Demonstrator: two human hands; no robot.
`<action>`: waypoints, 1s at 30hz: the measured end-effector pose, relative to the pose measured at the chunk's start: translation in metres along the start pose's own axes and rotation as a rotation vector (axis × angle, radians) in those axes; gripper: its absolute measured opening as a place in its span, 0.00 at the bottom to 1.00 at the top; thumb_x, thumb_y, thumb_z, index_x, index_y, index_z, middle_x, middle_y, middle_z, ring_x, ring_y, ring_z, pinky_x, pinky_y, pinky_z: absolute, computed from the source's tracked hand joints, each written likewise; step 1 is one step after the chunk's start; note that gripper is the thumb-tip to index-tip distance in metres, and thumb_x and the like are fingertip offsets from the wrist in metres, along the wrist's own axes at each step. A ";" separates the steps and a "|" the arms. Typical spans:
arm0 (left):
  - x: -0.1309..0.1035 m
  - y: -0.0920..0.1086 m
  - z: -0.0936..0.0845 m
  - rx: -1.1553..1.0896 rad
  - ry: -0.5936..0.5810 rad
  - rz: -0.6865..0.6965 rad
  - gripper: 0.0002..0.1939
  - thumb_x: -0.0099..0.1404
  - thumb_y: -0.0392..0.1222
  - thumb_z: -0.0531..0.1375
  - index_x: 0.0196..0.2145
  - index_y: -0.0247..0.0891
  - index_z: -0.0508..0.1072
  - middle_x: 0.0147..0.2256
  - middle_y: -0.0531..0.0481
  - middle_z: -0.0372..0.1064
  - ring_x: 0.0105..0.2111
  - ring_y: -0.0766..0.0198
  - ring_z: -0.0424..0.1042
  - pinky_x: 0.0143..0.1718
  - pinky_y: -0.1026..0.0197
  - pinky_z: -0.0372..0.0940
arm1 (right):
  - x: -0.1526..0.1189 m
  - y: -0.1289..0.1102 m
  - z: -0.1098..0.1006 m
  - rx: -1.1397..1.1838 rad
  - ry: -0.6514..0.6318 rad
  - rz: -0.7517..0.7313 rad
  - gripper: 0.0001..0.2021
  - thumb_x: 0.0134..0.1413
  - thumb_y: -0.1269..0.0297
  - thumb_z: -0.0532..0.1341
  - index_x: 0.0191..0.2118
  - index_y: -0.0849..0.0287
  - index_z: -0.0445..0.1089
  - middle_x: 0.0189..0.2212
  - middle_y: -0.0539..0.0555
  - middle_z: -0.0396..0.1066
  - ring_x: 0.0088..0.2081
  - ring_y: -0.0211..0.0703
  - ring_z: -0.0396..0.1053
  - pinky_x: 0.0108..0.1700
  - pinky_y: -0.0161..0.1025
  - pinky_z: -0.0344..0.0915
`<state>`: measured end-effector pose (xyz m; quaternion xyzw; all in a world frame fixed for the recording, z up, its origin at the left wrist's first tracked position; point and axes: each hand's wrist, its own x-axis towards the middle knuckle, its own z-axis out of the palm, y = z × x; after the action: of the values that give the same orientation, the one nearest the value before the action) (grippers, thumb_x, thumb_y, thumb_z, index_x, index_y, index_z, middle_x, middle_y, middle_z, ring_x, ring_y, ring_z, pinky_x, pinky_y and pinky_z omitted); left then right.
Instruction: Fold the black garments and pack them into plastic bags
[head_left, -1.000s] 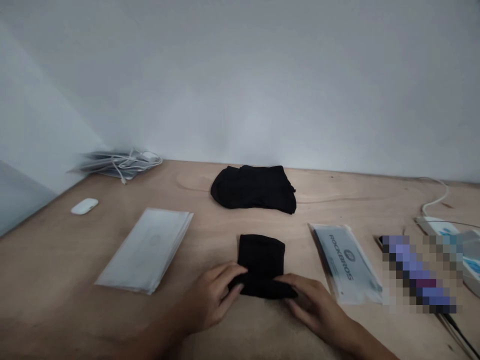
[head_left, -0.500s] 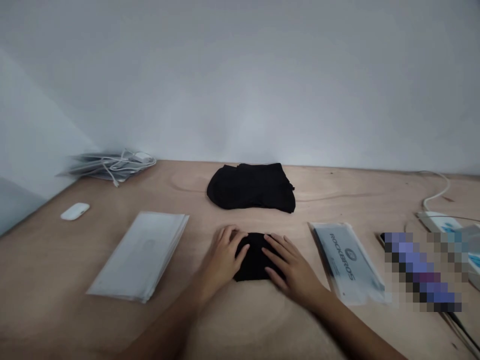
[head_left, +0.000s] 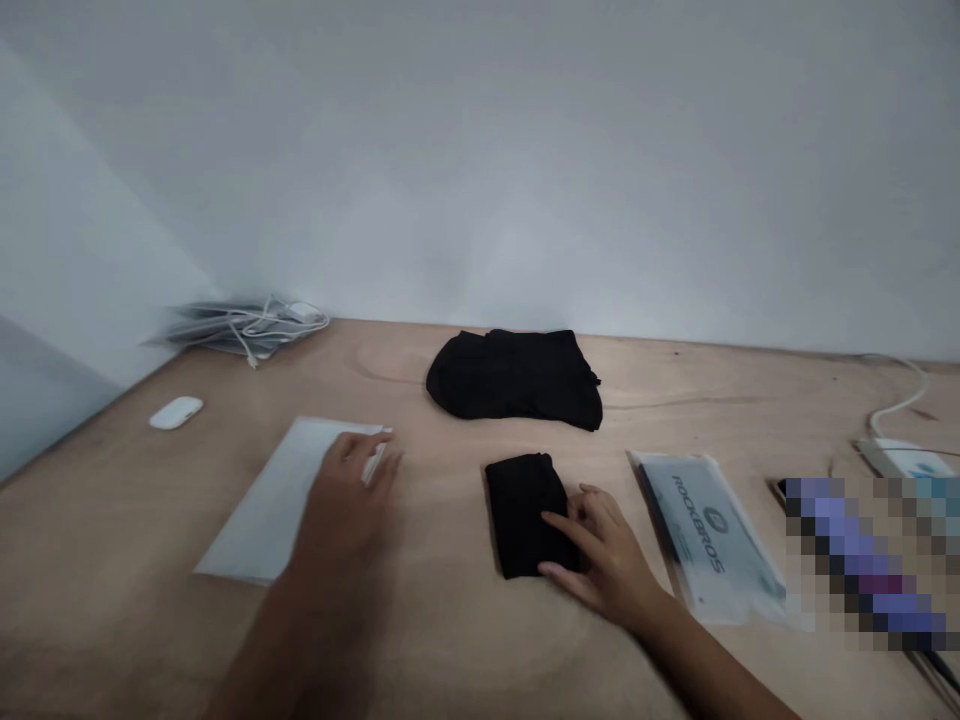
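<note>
A small folded black cloth (head_left: pixel 521 505) lies on the wooden table (head_left: pixel 465 640) in front of me. My right hand (head_left: pixel 600 555) rests on its right edge with the fingers spread flat. Over the right end of a stack of clear plastic bags (head_left: pixel 274 495), my left hand (head_left: pixel 345 490) is blurred, its fingers apart and touching or just above the top bag. A bigger heap of black cloth (head_left: pixel 517 378) sits further back, near the wall.
A printed packet (head_left: pixel 705 530) lies right of the folded cloth. A white mouse (head_left: pixel 175 412) and a bundle of white cables (head_left: pixel 247 325) are at the far left. A white cable (head_left: pixel 900 400) and flat items sit at the right edge.
The cloth was folded shorter under both hands. My left hand then left it and moved left to the stack of plastic bags; my right hand stayed on the cloth.
</note>
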<state>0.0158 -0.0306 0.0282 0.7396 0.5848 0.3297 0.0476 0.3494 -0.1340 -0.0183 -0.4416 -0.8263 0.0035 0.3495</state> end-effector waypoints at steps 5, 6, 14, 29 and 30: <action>-0.001 -0.057 -0.032 0.085 -0.284 -0.313 0.28 0.60 0.64 0.57 0.46 0.39 0.77 0.32 0.49 0.70 0.31 0.54 0.72 0.37 0.54 0.67 | 0.020 -0.008 0.002 -0.034 -0.286 -0.066 0.36 0.58 0.49 0.66 0.68 0.57 0.58 0.68 0.65 0.55 0.70 0.64 0.48 0.66 0.67 0.54; -0.001 -0.064 -0.033 0.054 -0.336 -0.330 0.29 0.60 0.65 0.57 0.45 0.39 0.77 0.30 0.50 0.71 0.30 0.54 0.72 0.35 0.55 0.67 | 0.024 -0.009 0.004 -0.045 -0.349 -0.071 0.38 0.58 0.49 0.66 0.69 0.56 0.56 0.70 0.63 0.52 0.71 0.64 0.45 0.66 0.66 0.54; -0.004 -0.077 -0.033 0.013 -0.354 -0.315 0.22 0.61 0.61 0.56 0.38 0.41 0.78 0.36 0.47 0.79 0.36 0.52 0.76 0.38 0.56 0.68 | 0.010 -0.008 0.014 -0.128 -0.450 0.025 0.38 0.59 0.54 0.66 0.71 0.51 0.53 0.72 0.59 0.48 0.71 0.60 0.47 0.67 0.66 0.51; -0.029 0.090 0.048 -0.338 -0.354 0.133 0.09 0.65 0.32 0.54 0.34 0.39 0.74 0.28 0.52 0.69 0.27 0.65 0.70 0.31 0.63 0.67 | -0.004 -0.008 0.002 -0.188 -0.396 0.110 0.36 0.58 0.59 0.66 0.69 0.55 0.56 0.71 0.63 0.49 0.71 0.61 0.46 0.66 0.68 0.52; -0.033 0.094 0.056 -0.345 -0.384 0.163 0.09 0.65 0.31 0.54 0.33 0.39 0.74 0.29 0.52 0.69 0.29 0.64 0.71 0.32 0.63 0.68 | -0.002 -0.009 -0.001 -0.183 -0.398 0.107 0.36 0.57 0.59 0.66 0.69 0.55 0.58 0.71 0.63 0.48 0.71 0.62 0.45 0.66 0.68 0.51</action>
<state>0.1215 -0.0719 0.0134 0.8140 0.4388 0.2810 0.2565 0.3443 -0.1409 -0.0164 -0.5051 -0.8514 0.0340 0.1375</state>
